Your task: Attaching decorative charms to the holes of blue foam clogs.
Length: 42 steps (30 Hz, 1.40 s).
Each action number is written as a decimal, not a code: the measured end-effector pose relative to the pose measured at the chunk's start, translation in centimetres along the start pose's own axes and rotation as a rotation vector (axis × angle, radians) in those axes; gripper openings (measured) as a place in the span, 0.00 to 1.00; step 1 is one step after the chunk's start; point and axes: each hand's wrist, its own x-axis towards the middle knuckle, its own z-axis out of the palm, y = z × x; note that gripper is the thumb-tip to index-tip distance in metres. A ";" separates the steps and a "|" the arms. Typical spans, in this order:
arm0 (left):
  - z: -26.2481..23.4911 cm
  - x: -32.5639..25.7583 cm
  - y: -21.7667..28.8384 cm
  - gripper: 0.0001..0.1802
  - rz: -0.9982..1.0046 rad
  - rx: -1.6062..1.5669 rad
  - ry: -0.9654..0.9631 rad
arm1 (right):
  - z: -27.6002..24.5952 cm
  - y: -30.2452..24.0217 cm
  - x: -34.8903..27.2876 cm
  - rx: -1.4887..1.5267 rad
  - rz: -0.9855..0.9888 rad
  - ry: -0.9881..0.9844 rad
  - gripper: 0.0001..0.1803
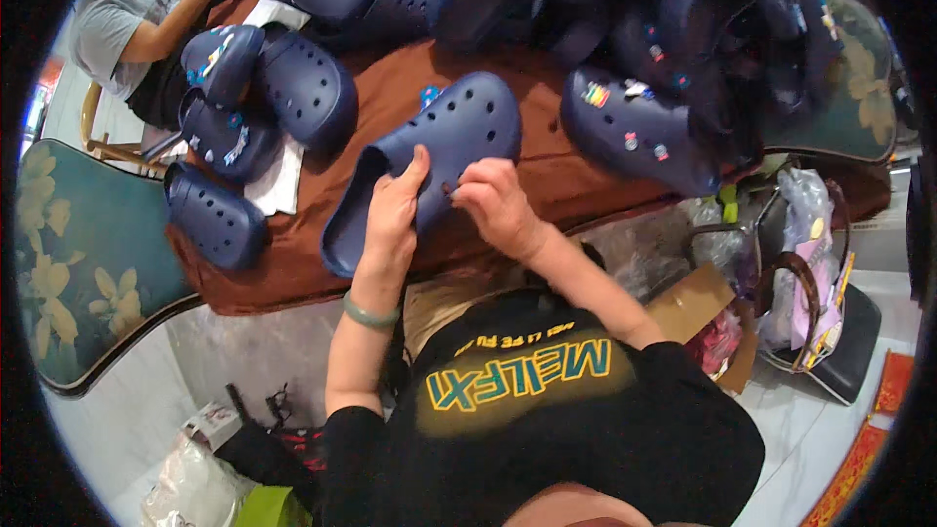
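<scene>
A navy blue perforated clog [429, 151] lies on the brown-covered table [547, 166] in front of me, toe pointing up and right. My left hand [392, 215] grips its side near the heel opening, thumb on top. My right hand [493, 203] pinches a tiny dark piece against the clog's upper, fingers closed at a hole. A green bangle [369, 313] sits on my left wrist.
Several more navy clogs [293, 88], some with small coloured charms [597, 94], are piled along the table's left side and back. Another person in a grey shirt [127, 20] sits at the upper left. A teal floral chair [78, 254] stands left; bags and a cardboard box [698, 303] sit right.
</scene>
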 end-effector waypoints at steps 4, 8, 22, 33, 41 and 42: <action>0.1 -0.3 -0.2 0.18 -0.016 0.020 0.042 | 0.5 0.3 -0.7 0.027 -0.013 0.006 0.12; -0.4 -0.5 -0.6 0.18 -0.022 0.056 0.039 | 0.5 0.1 -1.0 0.017 -0.050 0.046 0.12; -0.3 -6.2 0.0 0.28 0.132 -0.163 0.161 | -1.1 -2.2 0.2 0.590 0.110 0.178 0.10; -2.0 -10.8 2.4 0.24 0.366 0.442 0.446 | -3.7 5.0 0.1 -0.090 0.360 -0.132 0.06; -2.9 -9.8 1.9 0.14 0.098 0.594 0.174 | 1.1 10.5 6.7 -0.105 0.011 -0.265 0.14; -2.9 -10.0 1.7 0.15 0.080 0.543 0.146 | 1.8 10.8 7.0 -0.125 0.041 -0.344 0.14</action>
